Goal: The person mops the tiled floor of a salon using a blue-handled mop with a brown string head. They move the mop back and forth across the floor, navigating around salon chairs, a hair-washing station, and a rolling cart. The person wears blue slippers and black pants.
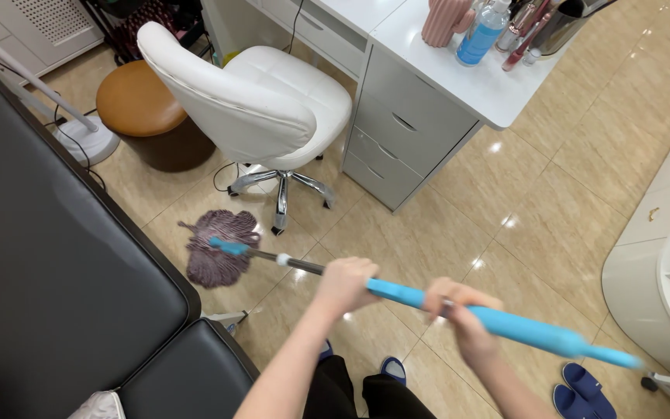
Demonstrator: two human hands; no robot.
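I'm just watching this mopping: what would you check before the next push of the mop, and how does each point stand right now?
1. Both hands on the mop handle: left hand and right hand are closed around it. Ok.
2. Mop head flat on the tiled floor: ok.
3. Room ahead: the white chair has its wheeled base right beside the mop head. Not ok.
4. Cable on the floor near the chair base: not ok.
5. Blue slippers lie under the handle's end, near the feet: not ok.
6. Floor wet or dry: cannot tell.
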